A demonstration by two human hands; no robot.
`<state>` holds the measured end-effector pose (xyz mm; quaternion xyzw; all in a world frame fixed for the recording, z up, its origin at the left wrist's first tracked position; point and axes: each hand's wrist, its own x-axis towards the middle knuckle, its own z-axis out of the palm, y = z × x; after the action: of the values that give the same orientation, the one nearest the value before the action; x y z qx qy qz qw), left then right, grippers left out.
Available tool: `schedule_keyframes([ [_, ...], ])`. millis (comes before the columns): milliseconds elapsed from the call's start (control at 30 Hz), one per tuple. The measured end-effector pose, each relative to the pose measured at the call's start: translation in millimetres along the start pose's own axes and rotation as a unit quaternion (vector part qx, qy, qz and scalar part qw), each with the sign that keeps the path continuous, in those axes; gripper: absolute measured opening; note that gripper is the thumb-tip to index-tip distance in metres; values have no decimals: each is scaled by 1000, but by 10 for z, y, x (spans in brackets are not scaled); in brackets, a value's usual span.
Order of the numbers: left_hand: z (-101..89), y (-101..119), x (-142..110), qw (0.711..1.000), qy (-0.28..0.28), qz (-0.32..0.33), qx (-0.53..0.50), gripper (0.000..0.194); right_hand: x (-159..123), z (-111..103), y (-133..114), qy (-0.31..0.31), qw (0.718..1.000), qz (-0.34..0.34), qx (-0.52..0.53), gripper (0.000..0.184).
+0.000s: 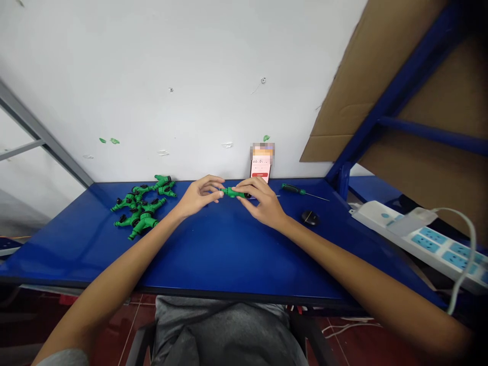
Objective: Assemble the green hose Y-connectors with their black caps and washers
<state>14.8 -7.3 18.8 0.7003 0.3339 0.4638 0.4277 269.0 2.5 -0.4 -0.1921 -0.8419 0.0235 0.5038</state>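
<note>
Both hands meet over the back part of the blue table, around a small green plastic hose fitting. My right hand is closed on the fitting's right part, thumb below and fingers above; a dark end shows beside the fingers. From the other side, my left hand has its thumb and curled fingers at the left end of the fitting, where the grip is partly hidden. Left of the hands lies a pile of green Y-shaped hose splitters with black parts.
A phone showing a timer leans on the white wall behind the hands. To the right lie a green-handled screwdriver and a round black object. A white power strip with a cable runs along the right side.
</note>
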Motion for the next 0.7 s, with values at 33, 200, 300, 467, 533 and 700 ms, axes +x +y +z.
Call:
schedule_keyframes([
  [33,-1,8,-2,1000,-3,-5,3,49,-1,-2,4,4,1000,-7,-11,30],
  [200,6,68,-16,999,-19,-22,18,40,-18,-21,37,33,998,-31,-53,35],
  [300,16,83,-16,1000,-14,-19,14,39,-16,-44,44,37,996,-49,-60,38],
  [467,25,123,-16,1000,-9,-15,3,37,-6,-67,46,21,993,-92,-73,43],
  [533,20,139,-17,1000,-7,-14,5,36,-12,-65,53,22,992,-97,-75,42],
  [700,17,114,-23,1000,14,-1,15,39,-31,-54,78,23,994,-68,-79,39],
])
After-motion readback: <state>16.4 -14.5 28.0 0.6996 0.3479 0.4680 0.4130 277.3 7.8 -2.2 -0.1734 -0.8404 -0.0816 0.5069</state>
